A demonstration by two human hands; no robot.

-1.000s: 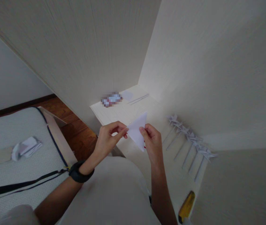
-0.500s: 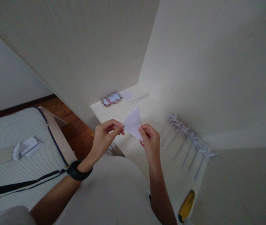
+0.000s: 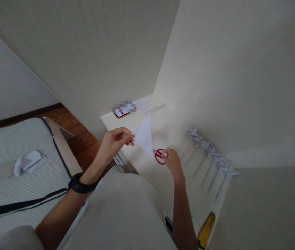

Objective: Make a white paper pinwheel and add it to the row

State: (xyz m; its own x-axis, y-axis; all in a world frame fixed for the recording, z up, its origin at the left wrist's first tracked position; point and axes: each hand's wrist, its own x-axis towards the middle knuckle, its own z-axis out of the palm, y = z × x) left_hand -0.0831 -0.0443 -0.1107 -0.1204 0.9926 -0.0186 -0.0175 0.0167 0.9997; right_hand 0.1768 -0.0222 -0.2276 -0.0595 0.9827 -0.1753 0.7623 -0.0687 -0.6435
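A folded triangle of white paper [image 3: 144, 136] is pinched at its left corner between the thumb and fingers of my left hand [image 3: 117, 140]. Its tip points up and away from me. My right hand [image 3: 173, 161] has its fingertips on the red handles of a pair of scissors [image 3: 159, 160], just right of the paper. The scissors' blades are mostly hidden behind the paper's lower corner. Several white paper pinwheels [image 3: 212, 150] on thin sticks lie in a row to the right of my right hand.
On the white tabletop [image 3: 147, 170], a phone [image 3: 123, 110], a pale paper sheet [image 3: 142, 105] and thin sticks [image 3: 155, 109] lie at the back. A yellow-and-black tool [image 3: 206, 230] rests at the near right. Folded papers [image 3: 34, 161] lie on the mattress [image 3: 4, 139] at left.
My right hand has let go of the paper and moved right and down to the scissors' handles. The left hand keeps the paper, shifted slightly left.
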